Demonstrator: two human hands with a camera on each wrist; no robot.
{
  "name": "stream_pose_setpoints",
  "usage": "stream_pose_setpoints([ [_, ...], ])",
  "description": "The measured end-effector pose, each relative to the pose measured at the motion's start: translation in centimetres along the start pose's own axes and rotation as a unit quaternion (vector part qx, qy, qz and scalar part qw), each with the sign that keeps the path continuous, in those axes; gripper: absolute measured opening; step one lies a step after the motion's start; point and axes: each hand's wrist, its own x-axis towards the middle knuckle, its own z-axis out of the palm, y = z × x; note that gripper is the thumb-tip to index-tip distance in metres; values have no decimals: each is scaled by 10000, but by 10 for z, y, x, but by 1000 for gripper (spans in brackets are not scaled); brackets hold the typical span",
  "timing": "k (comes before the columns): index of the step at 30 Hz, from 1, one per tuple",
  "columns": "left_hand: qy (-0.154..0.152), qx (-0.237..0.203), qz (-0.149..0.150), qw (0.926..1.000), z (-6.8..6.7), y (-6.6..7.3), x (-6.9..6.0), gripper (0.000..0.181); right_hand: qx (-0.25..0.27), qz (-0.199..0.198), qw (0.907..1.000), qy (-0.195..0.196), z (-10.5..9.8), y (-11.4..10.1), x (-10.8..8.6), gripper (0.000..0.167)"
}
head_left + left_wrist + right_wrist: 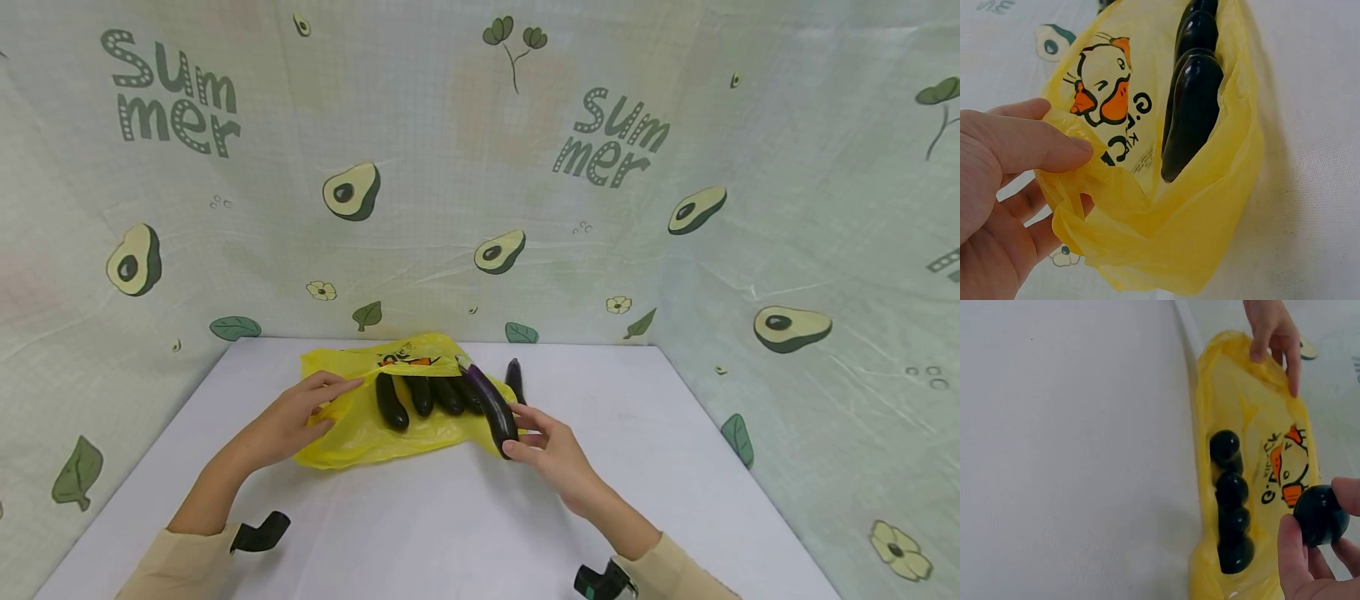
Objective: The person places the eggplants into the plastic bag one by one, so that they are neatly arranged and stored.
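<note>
A yellow plastic bag (352,442) with a cartoon duck print lies on its side, mouth facing me. Several dark eggplants (392,403) lie side by side in its opening. My right hand (551,454) grips one eggplant (491,408) near its rounded end, thumb on one side and fingers on the other; its stem end tilts up over the bag's right part. With thumb and fingers my left hand (1004,169) pinches the bag's rim (1079,181) at the left. In the right wrist view the held eggplant (1320,515) shows end-on, in front of the bag.
One more eggplant (514,380) lies on the white table (420,533) just right of the bag, toward the back. Cloth walls (420,125) printed with avocados and leaves stand behind the table and at both sides.
</note>
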Motion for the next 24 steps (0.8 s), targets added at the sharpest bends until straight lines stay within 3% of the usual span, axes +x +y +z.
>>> stream_pose_setpoints([
  [10,-39,-5,-6,10000,-1,2,2,73,94,-113,9980,-621,13,-4,-6,64],
  [24,-44,4,-42,10000,-2,5,3,72,348,-108,9922,-1188,42,-2,-4,63],
])
